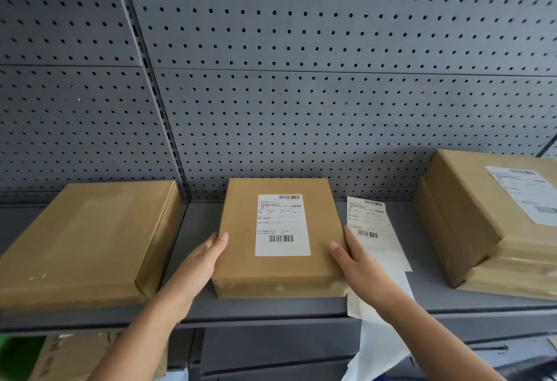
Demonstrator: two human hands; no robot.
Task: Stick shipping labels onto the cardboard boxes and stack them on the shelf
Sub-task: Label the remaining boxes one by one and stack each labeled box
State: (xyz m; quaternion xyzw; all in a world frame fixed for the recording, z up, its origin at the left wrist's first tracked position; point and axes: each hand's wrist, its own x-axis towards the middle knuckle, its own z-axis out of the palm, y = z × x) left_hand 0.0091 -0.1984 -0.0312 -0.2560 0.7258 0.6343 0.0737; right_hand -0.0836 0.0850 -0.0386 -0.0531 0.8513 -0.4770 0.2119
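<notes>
**Operator:** How were my hands placed?

**Reviewer:** The fingers (222,238) of your left hand (205,257) lay straight and close together against the left side of the flat brown cardboard box (277,275). The fingers (351,239) of your right hand (361,266) stretched along its right side, with the thumb resting on the top edge. Neither hand curled round it; you bracketed it between them. The box sat flat on the grey metal shelf (196,224), mid-shelf and near the front lip.

**Operator:** And how far along was I?

**Reviewer:** That box wore its white shipping label (282,225), stuck squarely on top, so I judged the sticking done for it and the stacking left to do. The stack of brown boxes (470,230) at the right had a label on its top box too. The wider brown box (87,239) at the left showed none. A loose strip of white labels (370,230) lay just right of your box, partly under your right hand, and trailed over the shelf's front edge.

**Operator:** Could anything be read?

**Reviewer:** There were barcodes at the top and bottom of the label. The print was too small to read, and you had no brand in sight.
</notes>
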